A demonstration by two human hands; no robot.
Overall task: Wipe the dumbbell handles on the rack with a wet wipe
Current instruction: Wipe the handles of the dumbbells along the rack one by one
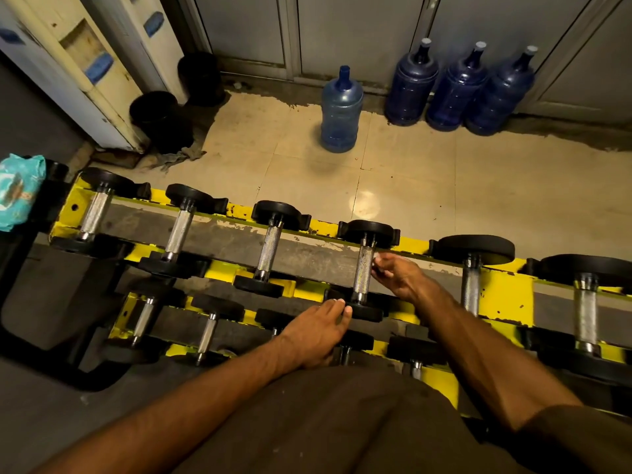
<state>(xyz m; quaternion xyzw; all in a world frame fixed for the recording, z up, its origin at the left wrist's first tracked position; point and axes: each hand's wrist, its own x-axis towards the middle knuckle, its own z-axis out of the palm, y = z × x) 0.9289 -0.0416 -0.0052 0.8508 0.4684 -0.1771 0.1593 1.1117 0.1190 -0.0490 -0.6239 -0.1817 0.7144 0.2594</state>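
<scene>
On the top tier of the rack, the right hand pinches the wipe against the fourth handle while the left hand, fingers straight, steadies that dumbbell; the knurling may snag the wipe and pull it from a loose pinch.

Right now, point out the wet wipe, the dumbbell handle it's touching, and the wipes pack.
wet wipe (pixel 376 258): head view, white edge beside the handle.
dumbbell handle (pixel 362 275): head view, middle of the knurled grip.
wipes pack (pixel 18 189): head view, teal wrapper's front.
</scene>
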